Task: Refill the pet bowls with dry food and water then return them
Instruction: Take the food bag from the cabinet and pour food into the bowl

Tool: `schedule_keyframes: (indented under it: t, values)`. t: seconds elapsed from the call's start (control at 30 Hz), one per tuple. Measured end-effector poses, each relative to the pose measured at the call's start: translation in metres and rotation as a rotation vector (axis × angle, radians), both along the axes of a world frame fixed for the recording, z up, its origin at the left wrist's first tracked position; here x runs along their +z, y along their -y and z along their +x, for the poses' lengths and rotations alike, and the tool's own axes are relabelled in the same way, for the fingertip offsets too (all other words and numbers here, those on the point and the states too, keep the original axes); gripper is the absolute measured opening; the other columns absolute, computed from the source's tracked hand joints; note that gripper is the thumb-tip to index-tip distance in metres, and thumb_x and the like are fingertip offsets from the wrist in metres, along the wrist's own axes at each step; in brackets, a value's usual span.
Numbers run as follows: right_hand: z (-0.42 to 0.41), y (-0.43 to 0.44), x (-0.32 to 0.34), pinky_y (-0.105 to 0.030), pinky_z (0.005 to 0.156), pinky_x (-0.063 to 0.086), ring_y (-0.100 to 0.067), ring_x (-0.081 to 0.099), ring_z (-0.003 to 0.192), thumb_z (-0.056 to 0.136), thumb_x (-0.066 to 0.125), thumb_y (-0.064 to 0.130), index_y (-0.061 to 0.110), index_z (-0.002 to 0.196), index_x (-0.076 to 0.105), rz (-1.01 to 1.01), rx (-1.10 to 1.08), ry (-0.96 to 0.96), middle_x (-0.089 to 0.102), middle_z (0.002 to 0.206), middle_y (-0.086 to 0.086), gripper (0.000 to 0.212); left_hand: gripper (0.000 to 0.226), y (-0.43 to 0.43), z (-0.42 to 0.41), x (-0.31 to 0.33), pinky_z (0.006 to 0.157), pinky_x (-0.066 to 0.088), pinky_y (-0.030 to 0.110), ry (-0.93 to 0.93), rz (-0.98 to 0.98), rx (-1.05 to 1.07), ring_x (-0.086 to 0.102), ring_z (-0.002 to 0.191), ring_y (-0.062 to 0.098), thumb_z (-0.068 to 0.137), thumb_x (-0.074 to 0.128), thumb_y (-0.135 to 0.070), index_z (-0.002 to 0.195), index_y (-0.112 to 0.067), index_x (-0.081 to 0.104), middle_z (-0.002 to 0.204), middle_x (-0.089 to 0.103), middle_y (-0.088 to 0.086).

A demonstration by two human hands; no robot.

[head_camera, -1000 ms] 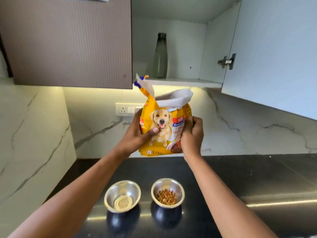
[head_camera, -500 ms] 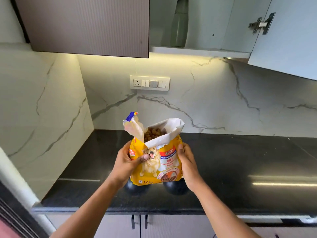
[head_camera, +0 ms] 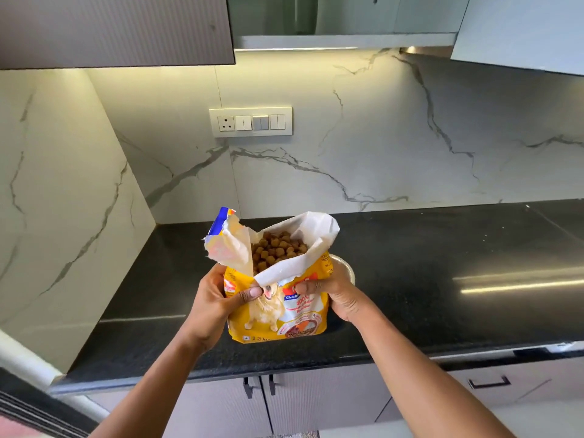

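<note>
Lower now, both grips around yellow "100%" kibble bag [head_camera: 278,308]: left hand [head_camera: 218,298], right hand [head_camera: 339,295].

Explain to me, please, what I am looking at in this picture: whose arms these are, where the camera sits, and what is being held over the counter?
No machine here: a person wears one camera on the head, looking forward and down, so the arms are their own. The left hand and right hand grip an open yellow dog food bag by its sides; brown kibble shows in the torn top. Below lies a black counter. A steel bowl peeks out behind the bag. On the marble wall sits a switch panel.
</note>
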State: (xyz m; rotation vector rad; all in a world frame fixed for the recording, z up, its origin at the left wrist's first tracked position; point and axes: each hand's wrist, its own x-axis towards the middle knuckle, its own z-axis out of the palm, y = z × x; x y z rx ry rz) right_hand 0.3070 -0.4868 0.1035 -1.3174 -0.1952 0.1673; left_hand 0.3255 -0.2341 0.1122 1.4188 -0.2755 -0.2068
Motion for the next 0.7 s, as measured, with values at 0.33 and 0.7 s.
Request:
schedule_keyframes:
  t: [0.33, 0.7]
  values:
    - [0.049, 0.002, -0.050, -0.037, 0.082, 0.064, -0.025, 0.077, 0.104, 0.048, 0.105, 0.036, 0.023, 0.118, 0.074, 0.233, -0.028, -0.168, 0.080, 0.113, -0.007, 0.077, 0.089, 0.023, 0.033, -0.006, 0.086, 0.063, 0.041, 0.066, 0.239, -0.059, 0.074, 0.109, 0.027, 0.047, 0.100, -0.048, 0.124, -0.027, 0.060, 0.119, 0.075, 0.004]
    - [0.070, -0.006, -0.116, -0.046, 0.086, 0.063, -0.032, 0.075, 0.104, 0.048, 0.102, 0.040, 0.012, 0.133, 0.067, 0.436, -0.048, -0.360, 0.077, 0.115, -0.016, 0.096, 0.058, 0.028, 0.051, -0.031, 0.076, 0.066, 0.047, -0.032, 0.380, 0.135, 0.080, 0.089, 0.026, 0.049, 0.101, -0.041, 0.096, -0.018, 0.077, 0.097, 0.081, 0.006]
